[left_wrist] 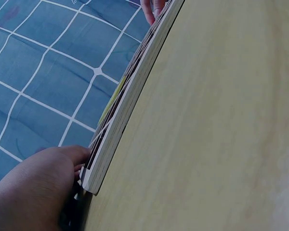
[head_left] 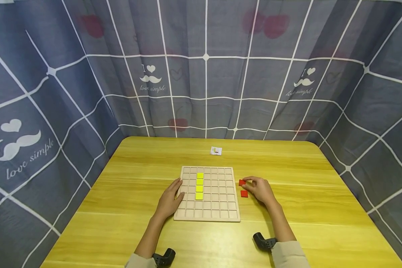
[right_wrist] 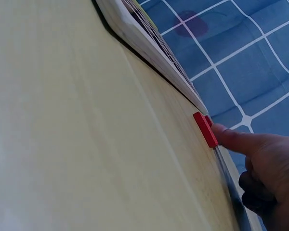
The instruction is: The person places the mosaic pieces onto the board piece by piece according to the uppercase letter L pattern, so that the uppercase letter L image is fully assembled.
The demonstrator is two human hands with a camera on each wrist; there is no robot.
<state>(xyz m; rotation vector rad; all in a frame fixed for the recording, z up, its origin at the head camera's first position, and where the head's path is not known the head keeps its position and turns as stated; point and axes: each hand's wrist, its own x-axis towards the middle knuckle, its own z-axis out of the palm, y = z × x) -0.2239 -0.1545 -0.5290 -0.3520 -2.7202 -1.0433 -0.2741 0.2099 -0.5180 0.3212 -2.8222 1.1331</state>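
Note:
A wooden grid board (head_left: pixel 217 214) lies flat on the table. Several yellow square tiles (head_left: pixel 199 188) form a column in its left part. At the board's left edge rests my left hand (head_left: pixel 169 199), thumb and fingers spread apart and touching the rim. My right hand (head_left: pixel 260 190), just right of the board, pinches the farther red square tile (head_left: pixel 241 182) between thumb and index finger. A second red square tile (head_left: pixel 244 194) lies closer to me, beside the board. In the right wrist view, this nearer red tile partly covers the farther one.
Behind the board, a small card (head_left: pixel 216 150) with a printed grid lies on the wooden table (head_left: pixel 147 163). A dark grey checked curtain (head_left: pixel 187 82) surrounds the table's back and sides. Black wrist devices (head_left: pixel 264 242) sit at both sleeves.

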